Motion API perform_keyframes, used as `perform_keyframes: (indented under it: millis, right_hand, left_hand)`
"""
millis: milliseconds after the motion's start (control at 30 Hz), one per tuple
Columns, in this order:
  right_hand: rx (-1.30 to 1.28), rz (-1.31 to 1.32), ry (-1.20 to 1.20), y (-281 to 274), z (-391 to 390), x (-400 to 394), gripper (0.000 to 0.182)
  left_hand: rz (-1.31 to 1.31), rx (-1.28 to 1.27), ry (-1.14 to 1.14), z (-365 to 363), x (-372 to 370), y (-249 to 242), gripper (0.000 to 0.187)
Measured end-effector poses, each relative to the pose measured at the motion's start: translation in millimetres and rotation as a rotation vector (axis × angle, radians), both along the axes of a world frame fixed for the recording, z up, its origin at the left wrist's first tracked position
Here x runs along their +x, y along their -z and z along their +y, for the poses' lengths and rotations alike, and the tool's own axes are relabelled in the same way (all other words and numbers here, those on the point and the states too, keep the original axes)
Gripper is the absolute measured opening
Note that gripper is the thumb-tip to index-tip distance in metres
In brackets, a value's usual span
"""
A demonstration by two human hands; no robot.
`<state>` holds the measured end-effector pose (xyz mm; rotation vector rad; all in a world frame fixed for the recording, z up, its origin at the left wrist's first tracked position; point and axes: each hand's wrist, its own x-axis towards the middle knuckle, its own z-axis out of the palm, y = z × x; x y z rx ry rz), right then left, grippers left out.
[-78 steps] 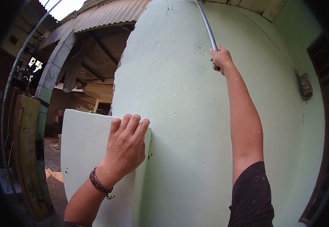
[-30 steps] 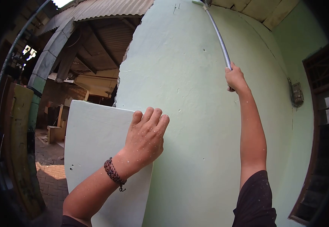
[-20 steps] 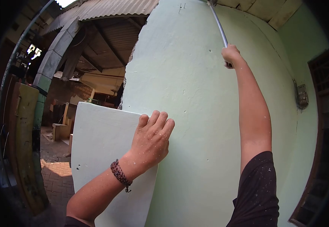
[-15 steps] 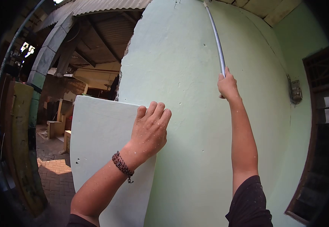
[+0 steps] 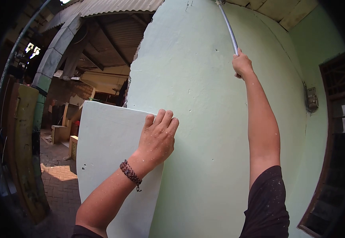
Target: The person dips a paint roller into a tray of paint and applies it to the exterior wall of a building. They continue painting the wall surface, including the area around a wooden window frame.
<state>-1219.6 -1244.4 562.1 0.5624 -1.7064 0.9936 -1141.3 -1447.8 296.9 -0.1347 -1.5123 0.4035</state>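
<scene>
My right hand (image 5: 242, 65), raised high with the arm stretched out, is wrapped round the lower part of a thin silver-grey pole (image 5: 229, 29). The pole runs up along the pale green wall (image 5: 188, 79), and its tip is cut off by the top of the view, so what it carries cannot be made out. My left hand (image 5: 158, 135) grips the top edge of a low pale wall (image 5: 111, 135), fingers curled over it. Small light specks dot the skin of both arms. A braided bracelet (image 5: 130, 174) circles the left wrist.
Left of the low wall lies a brick-paved passage (image 5: 59, 186) with a wooden post (image 5: 25, 150) and a tiled pillar (image 5: 51, 57). An electricity meter (image 5: 311, 98) hangs on the right wall beside a dark window frame (image 5: 319, 186). Ceiling panels (image 5: 295, 14) meet the wall above.
My right hand has gone higher, pushing the pole upward along the wall. The left hand keeps its hold on the low wall. The view has shifted slightly.
</scene>
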Motion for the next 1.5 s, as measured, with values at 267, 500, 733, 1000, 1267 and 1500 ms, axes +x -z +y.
perform_keyframes:
  millis: [267, 500, 733, 1000, 1267, 1500]
  right_hand:
    - [-0.032, -0.033, 0.015, -27.4, 2.9, 2.2, 0.053]
    - [0.008, -0.101, 0.064, 130.3, 39.8, -23.3, 0.052]
    - [-0.003, -0.054, 0.055, 18.7, 32.7, 3.2, 0.054]
    - [-0.004, -0.084, 0.047, 70.2, 17.6, 0.5, 0.053]
    - [0.025, -0.098, 0.077, 78.0, 37.4, 5.4, 0.054]
    - [-0.069, -0.023, 0.016, 77.9, 27.9, -1.3, 0.055]
  left_hand:
    - [-0.006, 0.019, -0.015, 2.1, 2.5, -1.0, 0.021]
    - [0.077, -0.002, 0.047, 0.5, -0.4, 2.0, 0.019]
    - [0.024, 0.038, 0.042, 0.8, 0.0, 1.4, 0.023]
    - [0.017, 0.036, 0.058, 2.4, 1.6, 0.4, 0.023]
    - [-0.03, 0.052, 0.051, 0.6, 3.9, -0.9, 0.023]
    - [0.016, 0.046, 0.092, 0.2, 0.5, 0.0, 0.022]
